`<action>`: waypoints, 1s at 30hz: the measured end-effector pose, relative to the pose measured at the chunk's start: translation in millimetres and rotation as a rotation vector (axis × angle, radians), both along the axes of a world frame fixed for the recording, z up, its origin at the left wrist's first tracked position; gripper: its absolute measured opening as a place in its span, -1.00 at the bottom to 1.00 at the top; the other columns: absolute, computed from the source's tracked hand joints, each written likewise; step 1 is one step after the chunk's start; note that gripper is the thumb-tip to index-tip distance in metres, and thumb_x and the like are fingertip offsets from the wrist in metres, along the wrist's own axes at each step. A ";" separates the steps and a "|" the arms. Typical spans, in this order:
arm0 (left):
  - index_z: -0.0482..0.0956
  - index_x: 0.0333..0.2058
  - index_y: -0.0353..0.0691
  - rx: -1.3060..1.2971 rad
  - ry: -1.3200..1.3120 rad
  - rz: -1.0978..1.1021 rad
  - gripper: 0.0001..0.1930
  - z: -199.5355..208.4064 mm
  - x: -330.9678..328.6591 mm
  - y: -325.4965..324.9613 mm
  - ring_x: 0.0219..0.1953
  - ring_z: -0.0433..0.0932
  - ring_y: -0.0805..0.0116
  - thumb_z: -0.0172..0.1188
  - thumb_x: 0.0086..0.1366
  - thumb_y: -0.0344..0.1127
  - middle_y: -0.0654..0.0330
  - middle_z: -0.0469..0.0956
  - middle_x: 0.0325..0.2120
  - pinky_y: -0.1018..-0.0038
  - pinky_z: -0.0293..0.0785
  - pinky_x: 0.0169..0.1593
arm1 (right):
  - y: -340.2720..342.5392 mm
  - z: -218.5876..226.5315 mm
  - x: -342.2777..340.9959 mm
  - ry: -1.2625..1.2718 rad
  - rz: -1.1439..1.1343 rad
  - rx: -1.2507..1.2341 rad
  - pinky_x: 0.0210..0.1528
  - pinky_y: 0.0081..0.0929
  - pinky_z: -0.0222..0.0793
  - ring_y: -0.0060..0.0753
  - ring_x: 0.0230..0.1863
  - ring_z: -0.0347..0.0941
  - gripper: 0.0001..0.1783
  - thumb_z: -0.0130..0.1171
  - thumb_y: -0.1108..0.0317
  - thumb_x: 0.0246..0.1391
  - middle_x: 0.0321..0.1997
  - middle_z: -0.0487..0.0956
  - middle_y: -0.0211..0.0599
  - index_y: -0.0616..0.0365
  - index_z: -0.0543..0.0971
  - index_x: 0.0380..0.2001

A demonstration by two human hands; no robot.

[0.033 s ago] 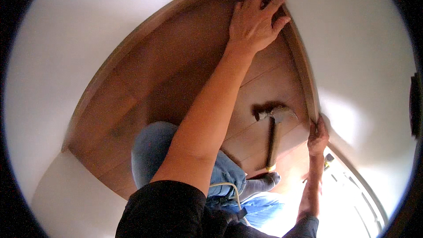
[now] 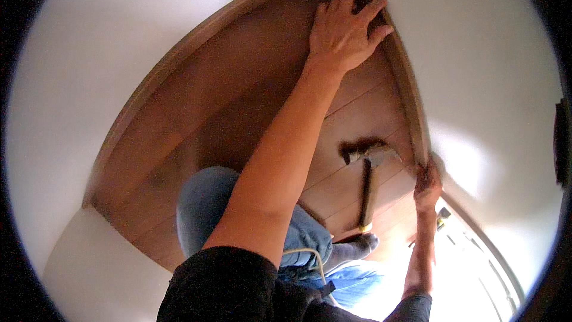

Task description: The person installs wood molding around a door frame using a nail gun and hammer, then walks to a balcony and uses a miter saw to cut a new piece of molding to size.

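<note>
My left hand (image 2: 344,28) reaches into the far corner, fingers spread, with its thumb and a fingertip touching a brown wooden skirting board (image 2: 410,92) along the right wall. At that board's near end, my right hand (image 2: 427,188) is closed around the wood; part of its grip is hidden. Between my arms a claw hammer (image 2: 369,188) lies on the wood-plank floor (image 2: 357,110), its head pointing away from me.
Another wooden skirting board (image 2: 161,77) lines the left wall (image 2: 101,65). White wall (image 2: 482,71) rises on the right. My bent knee (image 2: 208,197) and a socked foot (image 2: 360,244) are on the floor. Beyond my right wrist lies a small yellow-and-black object (image 2: 443,217).
My right hand has shifted slightly, and its fingers look more curled at the end of the skirting board. The left hand and the hammer stay in place.
</note>
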State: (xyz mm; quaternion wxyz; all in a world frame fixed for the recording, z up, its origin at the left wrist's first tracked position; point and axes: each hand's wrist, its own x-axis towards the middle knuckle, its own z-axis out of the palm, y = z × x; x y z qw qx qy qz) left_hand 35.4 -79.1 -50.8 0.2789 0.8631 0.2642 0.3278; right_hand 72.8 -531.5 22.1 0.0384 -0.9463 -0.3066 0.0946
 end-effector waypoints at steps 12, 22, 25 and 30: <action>0.33 0.42 -0.02 -0.038 0.254 -0.090 -0.32 19.6 -6.4 4.2 0.46 0.25 -0.10 0.04 0.51 0.24 0.05 0.06 0.54 -0.15 0.26 0.43 | 19.6 -10.4 -14.8 -0.063 -0.045 0.047 0.27 -0.03 0.51 0.26 0.23 0.56 -0.58 0.09 0.31 0.44 0.25 0.59 0.21 0.26 0.53 0.26; 0.46 0.33 -0.12 0.075 0.004 -0.115 -0.34 -24.8 18.4 19.6 0.39 0.34 -0.22 0.13 0.49 0.23 -0.16 0.39 0.35 -0.04 0.30 0.42 | 66.2 -6.5 -85.1 -0.090 -0.591 0.816 0.10 -0.36 0.62 -0.21 0.04 0.67 -0.60 0.22 0.36 0.40 0.12 0.64 -0.05 0.34 0.53 0.20; 0.30 0.44 -0.05 0.054 0.122 -0.149 -0.36 -15.3 21.2 -8.8 0.52 0.18 -0.05 0.02 0.56 0.17 -0.08 0.15 0.50 -0.05 0.25 0.48 | 13.2 -35.4 -100.6 0.025 -1.132 1.126 0.06 -0.36 0.64 -0.24 0.01 0.67 -0.51 0.22 0.28 0.42 0.11 0.62 -0.06 0.38 0.45 0.25; 0.34 0.40 -0.21 0.030 0.169 -0.263 -0.38 -7.6 23.1 -15.8 0.44 0.30 -0.13 0.00 0.58 0.10 -0.17 0.26 0.42 -0.03 0.29 0.45 | -11.8 -43.6 -80.6 0.218 -1.191 1.344 -0.13 -0.44 0.68 -0.30 -0.11 0.70 -0.53 0.28 0.22 0.39 0.00 0.65 -0.10 0.39 0.51 0.15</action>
